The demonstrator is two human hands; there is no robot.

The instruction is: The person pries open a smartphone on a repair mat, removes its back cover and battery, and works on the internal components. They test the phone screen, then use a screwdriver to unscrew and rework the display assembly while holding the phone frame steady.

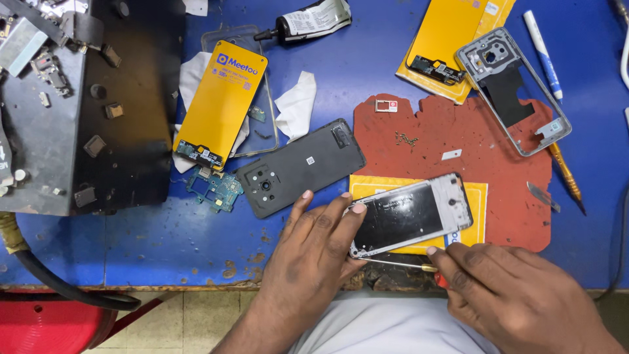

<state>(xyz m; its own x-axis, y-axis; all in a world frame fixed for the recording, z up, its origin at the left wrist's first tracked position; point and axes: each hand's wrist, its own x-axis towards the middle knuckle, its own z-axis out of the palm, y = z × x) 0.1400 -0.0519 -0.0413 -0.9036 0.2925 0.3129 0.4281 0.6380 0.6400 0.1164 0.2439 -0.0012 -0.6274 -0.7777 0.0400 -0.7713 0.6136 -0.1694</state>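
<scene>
Head view: the left hand pins the phone at its near-left corner, fingers clasped on the edge. The phone lies on a yellow sheet on the bench, long axis running left to right. The right hand grips a screwdriver, its shaft lying just beneath the phone's near edge. A yellow rectangular package lies farther left.

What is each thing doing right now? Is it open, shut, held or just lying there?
Left hand: fingers steadying the opened phone.
Right hand: closed on a screwdriver, tip at the phone's edge.
Black back cover: off, lying flat.
Grey frame: bare, lying flat.
Glue tube: capped, on its side.
Green circuit board: loose on the table.
</scene>
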